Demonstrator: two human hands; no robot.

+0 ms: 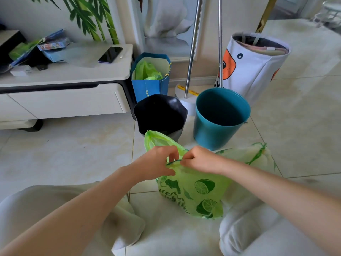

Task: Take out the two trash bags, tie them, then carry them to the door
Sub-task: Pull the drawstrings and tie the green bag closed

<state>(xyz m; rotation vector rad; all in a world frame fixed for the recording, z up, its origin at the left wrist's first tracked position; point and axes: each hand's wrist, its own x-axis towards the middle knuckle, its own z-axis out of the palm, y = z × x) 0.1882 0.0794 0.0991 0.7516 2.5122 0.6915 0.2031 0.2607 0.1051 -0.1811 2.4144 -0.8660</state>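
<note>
A green trash bag (195, 189) printed with limes sits on the floor tiles between my knees. My left hand (156, 163) and my right hand (201, 159) both pinch its dark green drawstring at the bag's mouth, fingertips almost touching. A second, paler trash bag (256, 156) with a green drawstring lies on the floor just right of my right forearm. Behind them stand an empty black bin (160, 113) and an empty teal bin (221, 117).
A white TV cabinet (64, 85) with a phone (110, 54) and papers stands at the left. A blue paper bag (150, 84) holding green plastic, two metal poles (192, 47) and a white fabric hamper (256, 65) line the wall behind the bins.
</note>
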